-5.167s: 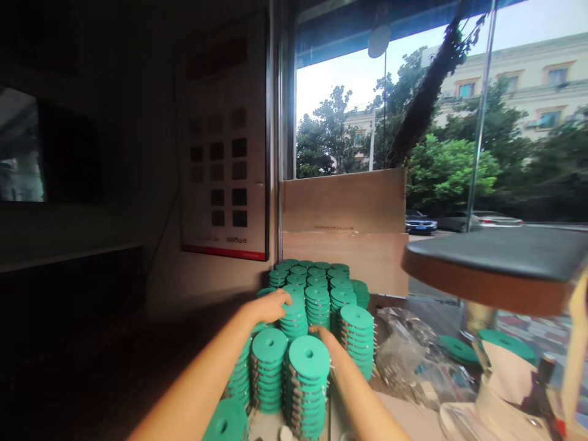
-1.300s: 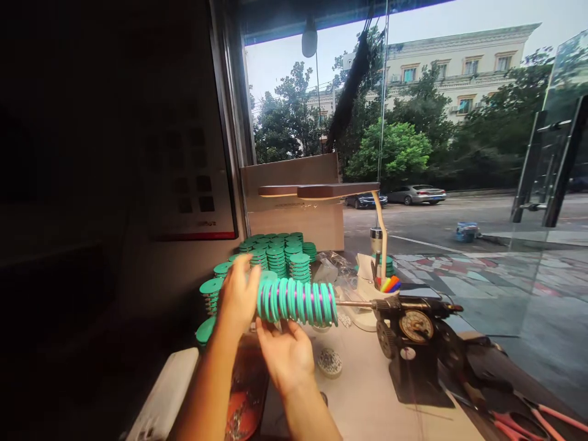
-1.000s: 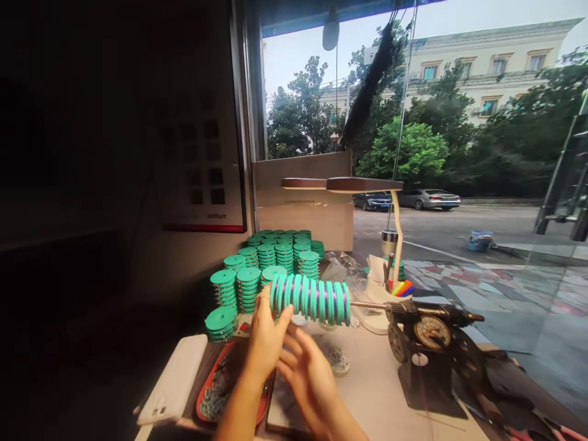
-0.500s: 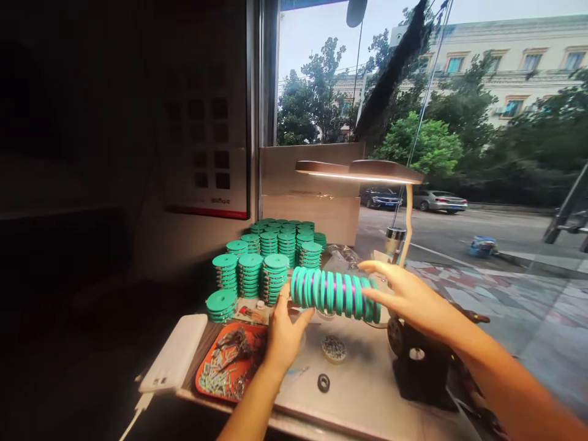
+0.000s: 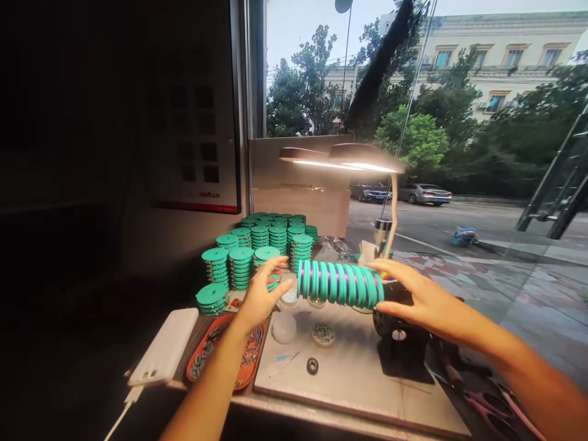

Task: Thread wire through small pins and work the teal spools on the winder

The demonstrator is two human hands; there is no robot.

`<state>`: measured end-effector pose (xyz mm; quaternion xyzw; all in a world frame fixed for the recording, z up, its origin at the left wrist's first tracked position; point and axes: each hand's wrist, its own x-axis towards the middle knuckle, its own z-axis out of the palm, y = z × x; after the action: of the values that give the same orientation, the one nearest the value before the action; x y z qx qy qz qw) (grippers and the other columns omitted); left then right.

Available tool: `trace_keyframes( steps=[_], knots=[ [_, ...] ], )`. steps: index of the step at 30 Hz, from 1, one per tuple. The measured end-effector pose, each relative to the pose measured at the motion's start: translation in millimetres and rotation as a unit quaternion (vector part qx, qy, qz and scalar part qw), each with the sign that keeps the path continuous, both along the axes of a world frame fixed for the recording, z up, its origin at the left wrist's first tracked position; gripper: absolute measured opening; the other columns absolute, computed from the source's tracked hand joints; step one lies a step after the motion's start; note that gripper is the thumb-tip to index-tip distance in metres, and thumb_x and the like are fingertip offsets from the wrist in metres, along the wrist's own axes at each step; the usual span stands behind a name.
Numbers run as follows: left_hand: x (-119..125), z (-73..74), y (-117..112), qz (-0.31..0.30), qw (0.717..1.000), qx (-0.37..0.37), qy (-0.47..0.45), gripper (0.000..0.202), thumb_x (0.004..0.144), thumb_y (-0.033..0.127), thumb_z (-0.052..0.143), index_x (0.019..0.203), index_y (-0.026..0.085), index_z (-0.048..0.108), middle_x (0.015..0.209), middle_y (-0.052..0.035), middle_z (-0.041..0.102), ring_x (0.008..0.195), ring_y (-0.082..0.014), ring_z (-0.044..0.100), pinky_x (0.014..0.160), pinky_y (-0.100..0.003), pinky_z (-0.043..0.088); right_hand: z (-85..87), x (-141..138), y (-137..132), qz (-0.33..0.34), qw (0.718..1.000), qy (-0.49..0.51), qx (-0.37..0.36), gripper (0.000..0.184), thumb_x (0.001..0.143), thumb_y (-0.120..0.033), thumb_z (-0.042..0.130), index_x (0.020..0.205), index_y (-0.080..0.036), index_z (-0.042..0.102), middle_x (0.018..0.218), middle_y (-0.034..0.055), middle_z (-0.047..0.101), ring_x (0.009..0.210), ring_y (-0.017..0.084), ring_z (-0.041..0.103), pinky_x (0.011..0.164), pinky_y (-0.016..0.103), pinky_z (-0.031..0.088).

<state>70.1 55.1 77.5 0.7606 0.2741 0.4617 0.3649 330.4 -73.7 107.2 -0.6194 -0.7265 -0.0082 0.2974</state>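
A horizontal row of green spools (image 5: 340,284), with purple showing between the discs, is above the table. My right hand (image 5: 408,291) has its fingers and thumb around the row's right end. Just off the left end is my left hand (image 5: 261,297), fingers apart and holding nothing. Behind it, several upright stacks of green discs (image 5: 241,269) crowd the table, small metal bits along their sides. Below the row sit a round dish of small beads (image 5: 323,334) and a black ring (image 5: 312,365).
An orange tray (image 5: 245,381) of metal pieces lies under my left forearm, beside a white power bank (image 5: 165,346) with a cable. A dark machine (image 5: 404,355) stands at right, with scissors (image 5: 493,410) near it. A lit lamp (image 5: 340,159) hangs over the table.
My left hand has come away leftward from the row's left end. My right hand has closed around the right end. The whole view has shifted slightly.
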Motion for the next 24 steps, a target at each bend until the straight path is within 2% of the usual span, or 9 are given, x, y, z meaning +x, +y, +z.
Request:
trace_keyframes(
  steps=[3, 5, 8, 13, 16, 19, 21, 24],
  knots=[
    [11.5, 6.4, -3.7, -0.076, 0.997, -0.020, 0.021, 0.035, 0.068, 0.025, 0.059, 0.101, 0.019, 0.048, 0.100, -0.0055, 0.053, 0.087, -0.0175, 0.055, 0.079, -0.033, 0.045, 2.1, -1.6, 7.4, 0.004, 1.000, -0.021, -0.021, 0.058, 0.068, -0.042, 0.056, 0.120, -0.021, 0.040, 0.126, 0.0074, 0.042, 0.115, 0.023, 0.039, 0.097, 0.040, 0.029],
    [19.2, 7.0, -6.3, -0.095, 0.995, -0.034, 0.013, 0.037, 0.069, 0.025, 0.058, 0.102, 0.019, 0.044, 0.099, -0.0052, 0.051, 0.077, -0.0148, 0.057, 0.072, -0.032, 0.047, 7.5, -1.7, 9.7, 0.003, 0.999, -0.010, -0.047, 0.057, 0.067, -0.041, 0.057, 0.118, -0.020, 0.041, 0.123, 0.0078, 0.046, 0.111, 0.023, 0.042, 0.094, 0.040, 0.033],
    [24.5, 4.9, -6.0, -0.105, 0.993, -0.049, -0.003, 0.038, 0.069, 0.027, 0.058, 0.102, 0.021, 0.041, 0.100, -0.0040, 0.047, 0.073, -0.0120, 0.056, 0.070, -0.031, 0.047, 15.2, -0.5, 9.3, 0.016, 0.997, 0.006, -0.074, 0.055, 0.065, -0.039, 0.059, 0.115, -0.021, 0.044, 0.120, 0.0075, 0.048, 0.108, 0.024, 0.046, 0.090, 0.037, 0.037],
    [19.0, 5.8, 4.7, -0.137, 0.986, -0.092, 0.001, 0.038, 0.068, 0.031, 0.059, 0.101, 0.020, 0.043, 0.100, -0.0053, 0.047, 0.084, -0.0156, 0.054, 0.076, -0.033, 0.044, 20.1, 7.6, 12.5, 0.025, 0.991, 0.039, -0.123, 0.058, 0.067, -0.045, 0.057, 0.117, -0.016, 0.044, 0.122, 0.0102, 0.046, 0.107, 0.026, 0.046, 0.091, 0.036, 0.035],
    [17.5, 13.7, 12.9, -0.147, 0.983, -0.112, 0.011, 0.049, 0.069, 0.034, 0.058, 0.112, 0.022, 0.037, 0.110, -0.0078, 0.042, 0.096, -0.0181, 0.050, 0.084, -0.035, 0.039, 27.2, 14.8, 18.8, 0.070, 0.974, 0.081, -0.200, 0.056, 0.072, -0.048, 0.051, 0.117, -0.015, 0.045, 0.120, 0.0100, 0.048, 0.107, 0.025, 0.046, 0.091, 0.034, 0.036],
    [22.9, 23.8, 18.1, -0.189, 0.973, -0.125, 0.048, 0.058, 0.065, 0.032, 0.063, 0.116, 0.024, 0.037, 0.113, -0.0078, 0.042, 0.097, -0.0189, 0.049, 0.083, -0.035, 0.040, 38.5, 16.1, 24.4, 0.099, 0.956, 0.098, -0.259, 0.054, 0.073, -0.048, 0.050, 0.116, -0.016, 0.046, 0.120, 0.0087, 0.048, 0.108, 0.024, 0.046, 0.092, 0.033, 0.036],
    [28.1, 28.7, 19.3, -0.224, 0.963, -0.131, 0.074, 0.053, 0.063, 0.030, 0.065, 0.110, 0.022, 0.044, 0.105, -0.0056, 0.048, 0.093, -0.0185, 0.051, 0.080, -0.033, 0.042, 44.2, 9.4, 27.6, 0.081, 0.962, 0.085, -0.248, 0.057, 0.071, -0.050, 0.051, 0.118, -0.018, 0.044, 0.123, 0.0084, 0.045, 0.112, 0.024, 0.042, 0.095, 0.035, 0.033],
    [33.4, 31.6, 19.2, -0.241, 0.957, -0.136, 0.088, 0.046, 0.064, 0.032, 0.064, 0.106, 0.021, 0.048, 0.095, -0.0028, 0.052, 0.088, -0.0172, 0.052, 0.076, -0.032, 0.043, 45.1, -13.7, 34.0, 0.062, 0.982, 0.050, -0.170, 0.064, 0.070, -0.055, 0.048, 0.122, -0.019, 0.038, 0.129, 0.0079, 0.039, 0.117, 0.024, 0.036, 0.098, 0.037, 0.030]
  ],
)
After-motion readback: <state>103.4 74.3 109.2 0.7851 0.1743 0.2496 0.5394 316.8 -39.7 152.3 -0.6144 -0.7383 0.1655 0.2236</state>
